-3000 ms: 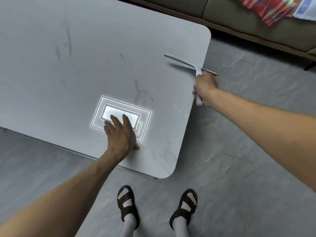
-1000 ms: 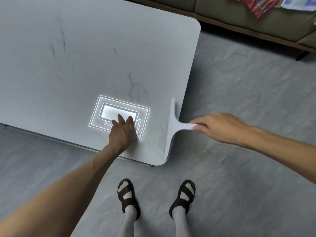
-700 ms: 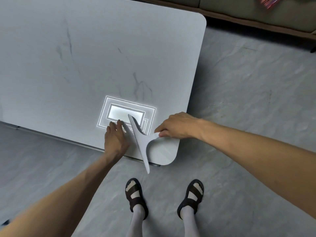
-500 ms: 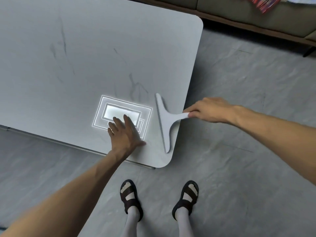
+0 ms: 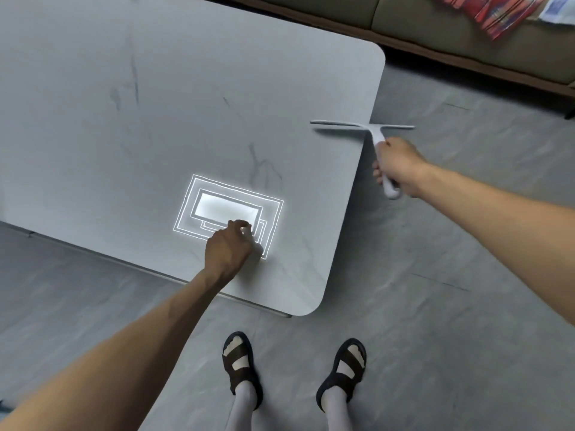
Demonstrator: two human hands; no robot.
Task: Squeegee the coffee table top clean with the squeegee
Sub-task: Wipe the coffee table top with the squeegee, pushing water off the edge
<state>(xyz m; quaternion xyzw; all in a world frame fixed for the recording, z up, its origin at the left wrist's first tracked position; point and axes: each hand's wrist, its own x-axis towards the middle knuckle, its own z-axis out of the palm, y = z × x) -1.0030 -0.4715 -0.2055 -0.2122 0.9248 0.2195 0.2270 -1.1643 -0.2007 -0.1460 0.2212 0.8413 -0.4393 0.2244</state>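
— Where's the squeegee (image 5: 370,129)?
— My right hand (image 5: 396,169) grips its handle. The blade lies crosswise over the counter's (image 5: 155,104) right edge, with the handle pointing back at me.
— And the left hand (image 5: 230,247)?
— Curled, empty, propped on the counter's near edge. The right one is nearer, so I'd pull towards me.

1. Light: even, moderately bright, from overhead. A sharp rectangular glare patch (image 5: 228,209) sits on the table top (image 5: 124,119).
2. Shadows: soft. There is a faint one under the squeegee (image 5: 362,126) blade and a darker one beside the left hand (image 5: 228,250).
3. Distortion: wide-angle stretch of both forearms toward the corners.
4. Focus: centre crisp; right hand (image 5: 396,169) and sofa (image 5: 466,35) slightly soft.
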